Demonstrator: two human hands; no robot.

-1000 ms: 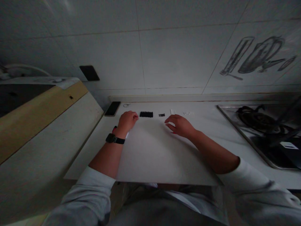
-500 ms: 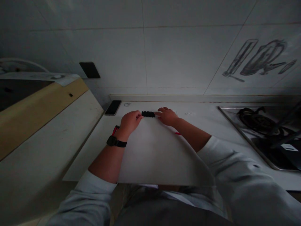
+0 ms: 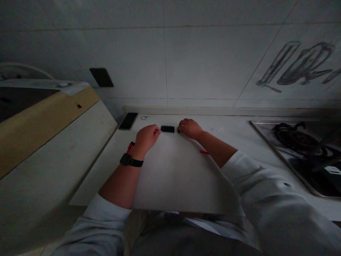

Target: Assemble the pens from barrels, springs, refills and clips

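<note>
A short row of black ridged pieces [image 3: 167,129] lies on the white counter [image 3: 170,174] between my two hands. The fingers of my left hand [image 3: 148,138] are pinched together by the row's left end; whether something small sits in them cannot be made out. My right hand [image 3: 190,128] is just past the right end, fingers curled down over a small black piece [image 3: 178,131]. A narrow gap of bare counter parts that piece from the row. On my left wrist is a black watch [image 3: 126,159].
A phone [image 3: 128,121] and a small ring-shaped item [image 3: 144,117] lie back left. Tiny pale bits [image 3: 217,129] are scattered right of my right hand. A red strip [image 3: 204,152] is beside my right forearm. A gas stove [image 3: 298,142] stands at the right.
My right hand has drawn slightly right, away from the black row, with a small black piece at its fingertips. A gap has opened there. My left hand has barely moved.
</note>
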